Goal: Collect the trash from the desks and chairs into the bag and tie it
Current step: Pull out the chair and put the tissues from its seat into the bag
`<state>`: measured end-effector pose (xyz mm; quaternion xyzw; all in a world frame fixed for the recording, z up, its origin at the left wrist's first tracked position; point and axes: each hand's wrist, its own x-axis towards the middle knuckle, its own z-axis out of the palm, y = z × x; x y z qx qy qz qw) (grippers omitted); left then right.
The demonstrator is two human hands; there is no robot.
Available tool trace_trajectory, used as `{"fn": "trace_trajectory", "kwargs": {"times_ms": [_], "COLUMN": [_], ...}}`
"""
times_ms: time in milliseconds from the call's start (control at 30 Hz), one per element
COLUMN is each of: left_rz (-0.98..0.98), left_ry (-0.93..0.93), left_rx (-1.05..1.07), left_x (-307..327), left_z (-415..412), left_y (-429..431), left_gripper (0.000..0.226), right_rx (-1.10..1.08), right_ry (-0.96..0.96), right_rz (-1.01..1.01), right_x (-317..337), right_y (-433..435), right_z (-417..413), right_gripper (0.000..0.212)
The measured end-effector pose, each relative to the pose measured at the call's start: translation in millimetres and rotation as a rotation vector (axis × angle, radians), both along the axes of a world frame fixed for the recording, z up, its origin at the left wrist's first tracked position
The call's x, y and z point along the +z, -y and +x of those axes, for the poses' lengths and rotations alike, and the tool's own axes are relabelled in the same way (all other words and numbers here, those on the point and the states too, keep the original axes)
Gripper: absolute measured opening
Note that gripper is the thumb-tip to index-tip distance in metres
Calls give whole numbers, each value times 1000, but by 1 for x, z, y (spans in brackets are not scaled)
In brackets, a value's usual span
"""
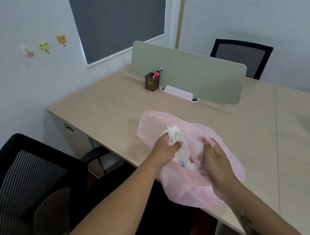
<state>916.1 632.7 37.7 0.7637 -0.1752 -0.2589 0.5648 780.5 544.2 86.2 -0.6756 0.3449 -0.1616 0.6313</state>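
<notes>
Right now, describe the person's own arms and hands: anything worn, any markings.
Both arms are bare to the frame's edge, with no sleeves showing. The left hand and right hand wear no gloves, and no rings or watch show. The right forearm carries a dark tattoo running along it; its design is too blurred to tell.

— What colours have I got in front of me?
— A translucent pale pink plastic bag on my light beige wood-grain desk, with crumpled white tissue in my left hand.
— And around it?
— A sage green divider panel, a dark brown pen cup, and a black office chair with a grey-striped mesh back.
</notes>
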Motion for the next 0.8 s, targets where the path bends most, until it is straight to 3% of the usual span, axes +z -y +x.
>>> {"fn": "trace_trajectory", "kwargs": {"times_ms": [100,200,267,367,467,533,633,700,800], "left_rz": [41,391,464,335,442,539,544,509,464], "left_ry": [58,176,145,100,377,508,253,121,293], "left_rx": [3,-295,-399,-226,102,363,357,270,272], "left_x": [7,8,10,16,14,8,-10,-24,-25], "left_z": [2,7,13,33,57,70,86,95,103], "left_y": [10,17,14,1,-12,-19,-26,-33,-44], "left_gripper": [14,49,71,70,52,66,99,84,26], "right_rx": [-33,-33,-44,-101,-130,-109,-79,-86,-121], "right_ry": [-24,-17,-9,3,13,14,23,27,37], "right_rz": [46,63,66,55,-27,-110,-218,-273,-332], "right_x": [-5,-5,-2,3,11,17,24,30,38], "right_y": [0,1,6,18,26,28,33,41,55], "right_z": [-2,-4,-3,-3,-8,-11,-16,-18,-22], "right_gripper": [27,27,26,27,26,26,26,29,32]}}
